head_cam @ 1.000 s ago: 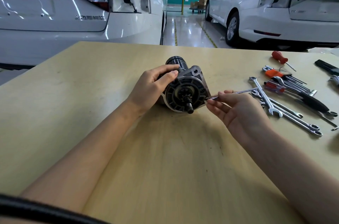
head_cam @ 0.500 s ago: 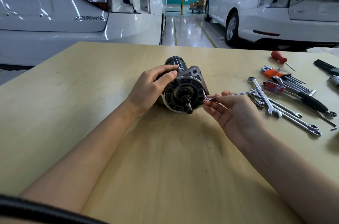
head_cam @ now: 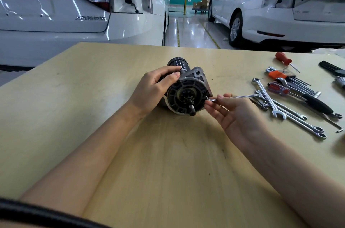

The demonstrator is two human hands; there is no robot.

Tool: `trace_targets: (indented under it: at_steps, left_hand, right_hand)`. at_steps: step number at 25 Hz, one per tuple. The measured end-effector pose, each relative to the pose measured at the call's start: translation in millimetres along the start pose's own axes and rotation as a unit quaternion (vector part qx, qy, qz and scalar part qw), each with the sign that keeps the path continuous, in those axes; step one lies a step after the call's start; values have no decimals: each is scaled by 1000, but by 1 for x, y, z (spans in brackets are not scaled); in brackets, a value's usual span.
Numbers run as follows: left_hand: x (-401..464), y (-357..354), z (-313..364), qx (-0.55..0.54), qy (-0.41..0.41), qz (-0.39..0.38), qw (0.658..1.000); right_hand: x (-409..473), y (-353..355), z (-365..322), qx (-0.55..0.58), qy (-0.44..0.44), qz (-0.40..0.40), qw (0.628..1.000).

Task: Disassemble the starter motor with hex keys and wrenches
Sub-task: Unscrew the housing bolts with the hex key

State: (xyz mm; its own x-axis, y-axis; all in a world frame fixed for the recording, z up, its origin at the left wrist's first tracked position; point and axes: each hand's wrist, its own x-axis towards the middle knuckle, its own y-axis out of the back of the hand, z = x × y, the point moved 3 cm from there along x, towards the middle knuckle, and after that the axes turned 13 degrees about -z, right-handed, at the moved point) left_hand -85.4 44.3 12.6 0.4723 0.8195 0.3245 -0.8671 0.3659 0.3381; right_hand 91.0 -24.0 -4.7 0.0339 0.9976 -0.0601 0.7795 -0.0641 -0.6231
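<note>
Starter motor [head_cam: 186, 89] lies on the bench [head_cam: 74, 115], my left hand [head_cam: 151, 91] curled round its body. My right hand [head_cam: 237, 115] pinches the hex key [head_cam: 233, 96], whose short end has swung from beside the face into a screw there, so I judge loosening can start.

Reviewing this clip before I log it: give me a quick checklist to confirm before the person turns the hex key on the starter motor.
1. Left hand grips the starter motor: ok.
2. Right hand pinches the hex key: ok.
3. Short end reaches the motor's front face at its right edge: ok.
4. Tip seated fully in a bolt head: cannot tell, too small.
5. Motor rests on the table: ok.
6. Swing path clear of the wrenches lying under the key's long end: cannot tell.
</note>
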Motion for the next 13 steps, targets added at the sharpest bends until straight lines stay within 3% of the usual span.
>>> trace_targets:
  at_steps: [13]
  left_hand:
    - [0, 0, 0, 3, 5, -2, 1000]
  right_hand:
    - [-1, 0, 1, 33, 4, 3, 999]
